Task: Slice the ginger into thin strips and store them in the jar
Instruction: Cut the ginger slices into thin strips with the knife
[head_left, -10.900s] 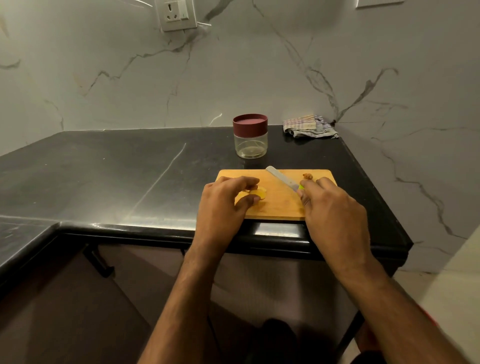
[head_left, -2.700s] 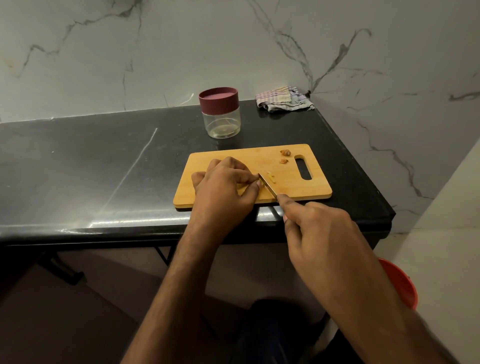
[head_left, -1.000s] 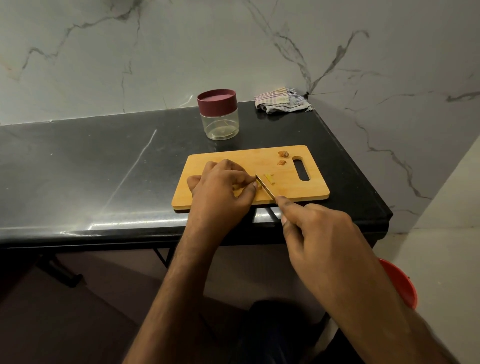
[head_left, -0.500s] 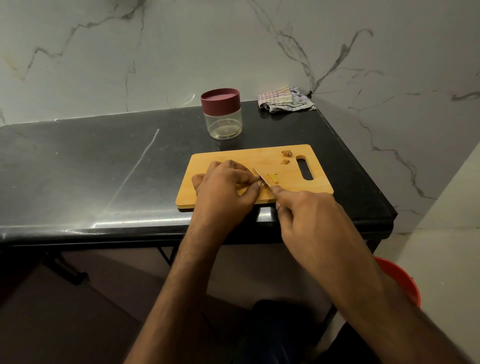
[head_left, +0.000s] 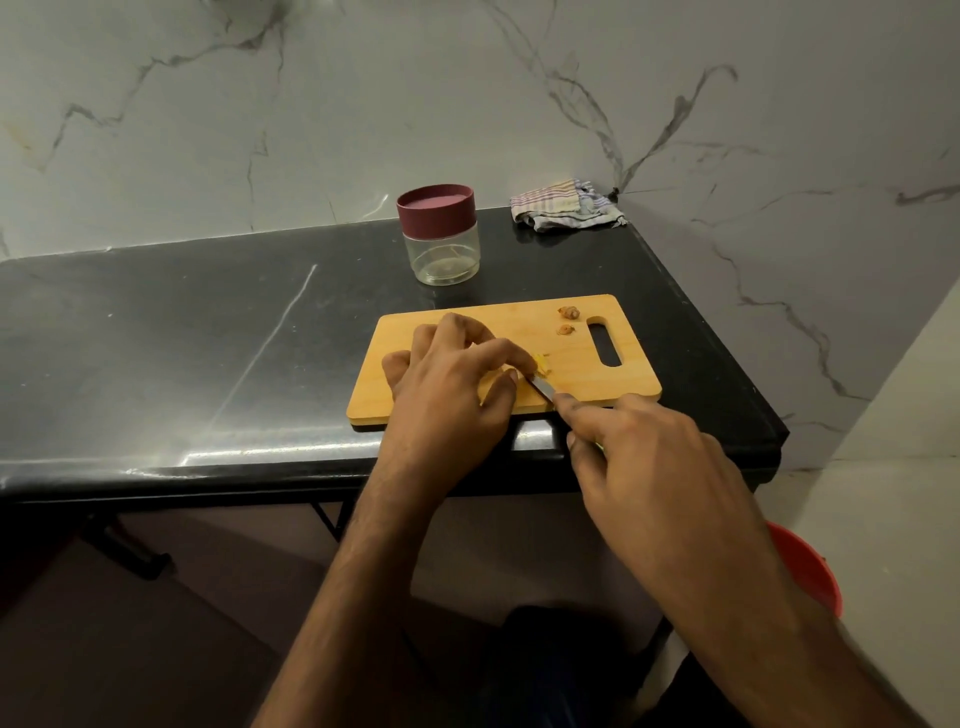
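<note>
Both hands work at the near edge of the counter. At about five o'clock my right hand curls round the knife, forefinger laid along the top; only a short stretch of steel blade shows past the fingertip, angled toward eleven o'clock. My left hand lies at the centre, fingers bent over the ginger and pinning it to the cutting board; a small yellow bit shows at my fingertips, right beside the blade.

That board is pale smooth wood, rectangular with rounded corners and a slot handle at its three o'clock end, next to two brownish scraps. It sits on a black polished stone counter with glossy streaks. Toward twelve o'clock stands the jar, clear and round, its maroon lid on. At one o'clock a crumpled striped cloth lies in the corner of white, grey-veined marble walls.
</note>
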